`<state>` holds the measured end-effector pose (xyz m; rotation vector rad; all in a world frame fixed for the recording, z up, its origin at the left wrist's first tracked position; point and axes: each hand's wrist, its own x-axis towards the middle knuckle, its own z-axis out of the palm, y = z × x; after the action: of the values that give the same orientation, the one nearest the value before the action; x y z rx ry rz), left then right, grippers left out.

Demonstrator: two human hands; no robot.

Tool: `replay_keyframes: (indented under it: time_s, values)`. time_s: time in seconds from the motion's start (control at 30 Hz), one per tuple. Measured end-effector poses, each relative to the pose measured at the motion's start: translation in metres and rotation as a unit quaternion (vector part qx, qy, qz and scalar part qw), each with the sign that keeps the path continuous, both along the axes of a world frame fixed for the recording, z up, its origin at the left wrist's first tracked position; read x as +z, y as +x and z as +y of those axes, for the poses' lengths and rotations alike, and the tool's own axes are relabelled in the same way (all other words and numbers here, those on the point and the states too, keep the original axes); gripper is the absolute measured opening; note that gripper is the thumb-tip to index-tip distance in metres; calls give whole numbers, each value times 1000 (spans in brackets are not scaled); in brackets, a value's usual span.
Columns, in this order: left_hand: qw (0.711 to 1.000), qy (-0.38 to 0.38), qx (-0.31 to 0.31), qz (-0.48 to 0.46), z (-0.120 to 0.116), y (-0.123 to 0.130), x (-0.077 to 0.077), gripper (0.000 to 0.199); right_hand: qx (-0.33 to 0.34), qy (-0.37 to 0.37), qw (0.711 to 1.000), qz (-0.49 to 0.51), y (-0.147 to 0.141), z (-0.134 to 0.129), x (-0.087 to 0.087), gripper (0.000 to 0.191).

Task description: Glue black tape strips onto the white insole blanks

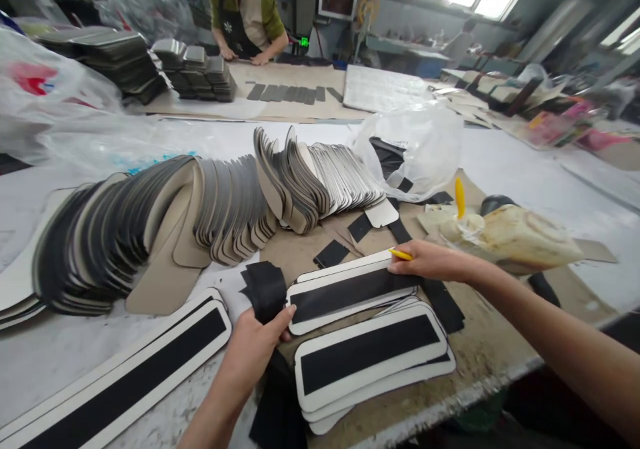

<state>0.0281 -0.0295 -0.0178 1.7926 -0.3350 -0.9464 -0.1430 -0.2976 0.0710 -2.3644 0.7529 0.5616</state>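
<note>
My left hand (255,342) is closed around a bundle of black strips (264,288), whose tails hang below it. Its thumb rests at the left end of a white rounded panel (306,322). On that panel lies a black strip (345,292). My right hand (430,261) touches the strip's right end and grips a thin yellow stick (401,254), its tip poking out to the left; the rest is hidden by the fingers. Just below, a stack of similar panels (325,401) bears a black strip on top.
Long strip-backed panels (125,376) lie at left. Curved panels (235,202) stand in a long row behind. A plastic bag (435,149) holds black pieces. At right lies a stained glue container (530,236) with a yellow handle (459,198). Across the table, a person (250,22) works.
</note>
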Motion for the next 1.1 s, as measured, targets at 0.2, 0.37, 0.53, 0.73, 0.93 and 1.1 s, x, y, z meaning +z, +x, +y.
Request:
replay_keyframes:
  time_s: [0.2, 0.37, 0.53, 0.73, 0.93, 1.1]
  values:
    - [1000, -8, 30, 0, -1, -3, -3, 43, -20, -149, 988, 36, -15, 5, -21, 27]
    - [999, 3, 41, 8, -3, -6, -2, 46, 1, -230, 971, 63, -17, 20, -24, 26]
    - [999, 8, 33, -2, -3, -6, -1, 44, 18, -297, 951, 82, -10, 26, -20, 26]
    - [999, 13, 31, -4, -3, -5, -5, 46, 42, -303, 948, 86, -6, 23, -22, 28]
    - [999, 23, 44, 0, -3, -5, -9, 46, 60, -313, 946, 64, -10, 19, -27, 29]
    - [999, 31, 33, 8, -3, -7, -5, 46, 60, -308, 948, 57, -10, 18, -29, 28]
